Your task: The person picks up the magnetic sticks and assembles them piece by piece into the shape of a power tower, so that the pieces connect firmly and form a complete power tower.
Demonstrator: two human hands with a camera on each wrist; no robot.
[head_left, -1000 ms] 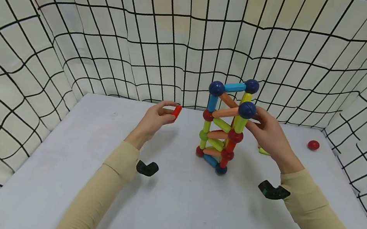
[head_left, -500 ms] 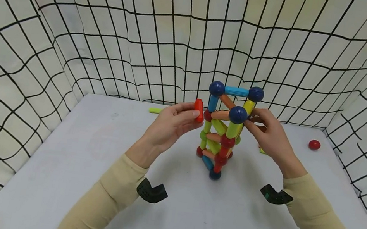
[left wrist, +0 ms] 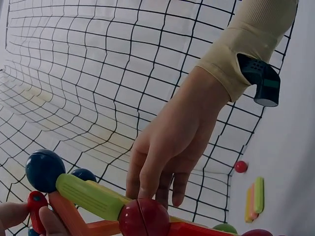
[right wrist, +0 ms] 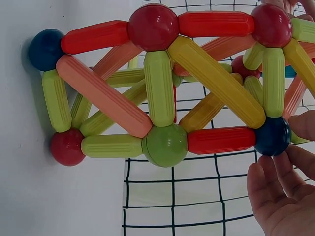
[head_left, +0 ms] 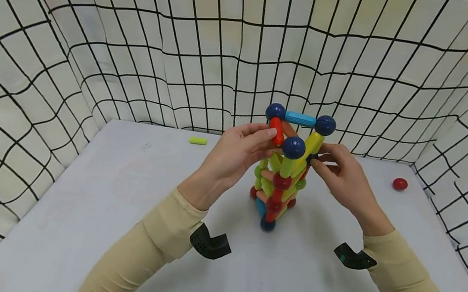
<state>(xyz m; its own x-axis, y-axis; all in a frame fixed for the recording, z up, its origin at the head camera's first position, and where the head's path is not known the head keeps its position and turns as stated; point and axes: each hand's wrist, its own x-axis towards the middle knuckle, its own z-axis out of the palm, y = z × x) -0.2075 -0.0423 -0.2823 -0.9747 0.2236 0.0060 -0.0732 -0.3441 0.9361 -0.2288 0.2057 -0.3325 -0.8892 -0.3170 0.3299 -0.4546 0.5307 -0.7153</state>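
A tower of coloured magnetic rods and balls (head_left: 282, 181) stands on the table ahead of me. My left hand (head_left: 232, 158) pinches a red magnetic rod (head_left: 277, 131) between thumb and fingers at the tower's top. The rod lies between the rear-left dark blue ball (head_left: 275, 111) and the front dark blue ball (head_left: 293, 147); whether its ends touch both I cannot tell. On the tower's right side, my right hand (head_left: 343, 181) holds a lower dark blue ball (right wrist: 273, 136) with thumb and fingertips. A light blue rod (head_left: 300, 119) bridges the two rear top balls.
A loose lime rod (head_left: 198, 140) lies near the table's back edge, left of the tower. To the right is a loose red ball (head_left: 400, 184). Several loose rods (left wrist: 256, 199) lie side by side in the left wrist view. Black netting (head_left: 184, 49) surrounds the table.
My left hand has carried the red rod rightward to the tower's top, uncovering the lime rod. The tower has turned, its front top ball shifting left. My right hand stays at its right side.
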